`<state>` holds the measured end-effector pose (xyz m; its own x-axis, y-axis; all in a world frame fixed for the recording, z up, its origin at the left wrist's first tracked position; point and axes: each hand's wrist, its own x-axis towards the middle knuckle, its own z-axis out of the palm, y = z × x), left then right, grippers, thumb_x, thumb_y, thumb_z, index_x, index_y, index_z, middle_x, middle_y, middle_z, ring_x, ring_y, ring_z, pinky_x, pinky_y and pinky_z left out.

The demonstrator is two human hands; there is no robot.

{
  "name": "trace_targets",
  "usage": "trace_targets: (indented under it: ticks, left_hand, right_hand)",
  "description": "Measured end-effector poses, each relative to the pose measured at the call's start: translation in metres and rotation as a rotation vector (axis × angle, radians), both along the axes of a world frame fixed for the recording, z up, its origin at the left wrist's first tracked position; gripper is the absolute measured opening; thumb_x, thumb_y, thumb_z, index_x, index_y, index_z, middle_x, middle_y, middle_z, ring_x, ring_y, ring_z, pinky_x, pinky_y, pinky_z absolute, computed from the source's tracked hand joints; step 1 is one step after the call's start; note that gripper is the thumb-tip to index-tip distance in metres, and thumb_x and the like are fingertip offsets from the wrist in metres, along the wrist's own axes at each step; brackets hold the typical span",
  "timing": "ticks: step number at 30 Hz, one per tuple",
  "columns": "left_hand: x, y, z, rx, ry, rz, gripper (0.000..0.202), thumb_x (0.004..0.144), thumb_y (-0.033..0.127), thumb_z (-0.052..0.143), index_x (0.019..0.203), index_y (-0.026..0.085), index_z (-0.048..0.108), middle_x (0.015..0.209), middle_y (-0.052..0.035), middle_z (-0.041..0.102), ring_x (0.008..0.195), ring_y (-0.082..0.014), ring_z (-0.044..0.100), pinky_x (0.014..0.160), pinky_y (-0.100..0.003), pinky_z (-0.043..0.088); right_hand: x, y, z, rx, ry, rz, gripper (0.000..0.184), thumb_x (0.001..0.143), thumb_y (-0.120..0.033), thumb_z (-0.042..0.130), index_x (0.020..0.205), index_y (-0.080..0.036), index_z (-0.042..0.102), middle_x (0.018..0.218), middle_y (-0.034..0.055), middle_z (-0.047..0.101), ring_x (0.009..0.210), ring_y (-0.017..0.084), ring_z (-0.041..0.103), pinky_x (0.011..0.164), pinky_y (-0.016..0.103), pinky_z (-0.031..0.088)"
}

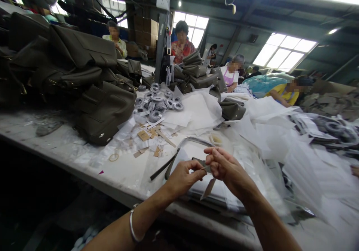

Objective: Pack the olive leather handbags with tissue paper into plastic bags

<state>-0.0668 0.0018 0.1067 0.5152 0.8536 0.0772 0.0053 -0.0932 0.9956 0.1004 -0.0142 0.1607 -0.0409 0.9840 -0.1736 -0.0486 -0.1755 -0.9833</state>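
My left hand (183,176) and my right hand (224,167) meet just above the near edge of the worktable (56,142). Both pinch the same small dark strap piece (202,164), which shows between the fingertips. A thin pale tag (209,187) hangs down from it. Under my hands lies a long dark leather strap (165,165) on clear plastic wrapping (196,146). A silver bangle (133,225) sits on my left wrist.
Dark olive handbags (92,94) are piled at the left of the table. Rolls of tape (157,101), cardboard tags (146,135) and white tissue sheets (202,110) cover the middle. Several other people (182,43) work along the far side.
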Motion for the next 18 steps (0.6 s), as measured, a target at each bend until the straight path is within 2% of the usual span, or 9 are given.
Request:
trace_targets:
  ticks: [3,6,9,13,15,18]
  left_hand:
    - [-0.002,0.003,0.006,0.088,0.029,0.078,0.027,0.085,0.041,0.063,0.074,0.017,0.066,0.073,0.0011,0.064,0.074,-0.0153,0.057,0.071,-0.024,0.041]
    - [-0.007,0.007,0.011,0.149,0.058,0.101,0.023,0.082,0.037,0.066,0.073,0.017,0.066,0.074,0.001,0.064,0.074,-0.0151,0.057,0.071,-0.024,0.041]
    - [-0.01,0.013,0.013,0.123,0.084,0.102,0.02,0.08,0.036,0.067,0.074,0.017,0.066,0.073,0.0014,0.064,0.071,-0.0142,0.055,0.067,-0.023,0.04]
    - [-0.011,0.023,0.015,0.072,0.085,0.074,0.023,0.079,0.039,0.067,0.076,0.016,0.066,0.071,0.0015,0.062,0.066,-0.0131,0.052,0.063,-0.023,0.039]
    - [-0.013,0.029,0.016,0.053,0.069,0.041,0.023,0.078,0.039,0.067,0.074,0.016,0.065,0.07,0.0011,0.062,0.067,-0.0135,0.052,0.063,-0.023,0.04]
    - [-0.021,0.046,0.014,0.039,0.034,-0.027,0.027,0.079,0.042,0.067,0.076,0.015,0.066,0.071,0.0002,0.063,0.068,-0.014,0.054,0.066,-0.023,0.043]
  right_hand:
    - [0.006,-0.003,0.002,0.041,-0.175,0.015,0.046,0.068,-0.052,0.081,0.096,-0.019,0.064,0.073,-0.0035,0.058,0.055,0.007,0.043,0.049,0.02,0.033]
    - [0.012,-0.004,-0.003,0.053,-0.335,0.137,0.036,0.071,-0.049,0.079,0.085,-0.018,0.066,0.072,-0.002,0.058,0.066,0.012,0.05,0.058,0.024,0.041]
    - [0.014,-0.002,-0.01,0.014,-0.39,0.21,0.031,0.073,-0.047,0.075,0.074,-0.018,0.064,0.065,-0.003,0.054,0.059,0.01,0.044,0.053,0.024,0.036]
    - [0.011,0.003,-0.011,-0.021,-0.421,0.231,0.03,0.074,-0.048,0.072,0.07,-0.018,0.068,0.059,-0.0024,0.054,0.052,0.009,0.037,0.049,0.025,0.028]
    - [0.009,0.006,-0.006,-0.032,-0.454,0.253,0.031,0.075,-0.048,0.07,0.067,-0.018,0.071,0.056,-0.0016,0.055,0.051,0.01,0.037,0.05,0.025,0.029]
    - [0.01,0.016,0.002,0.006,-0.455,0.26,0.031,0.075,-0.048,0.07,0.065,-0.019,0.071,0.058,-0.0001,0.059,0.056,0.012,0.045,0.055,0.026,0.034]
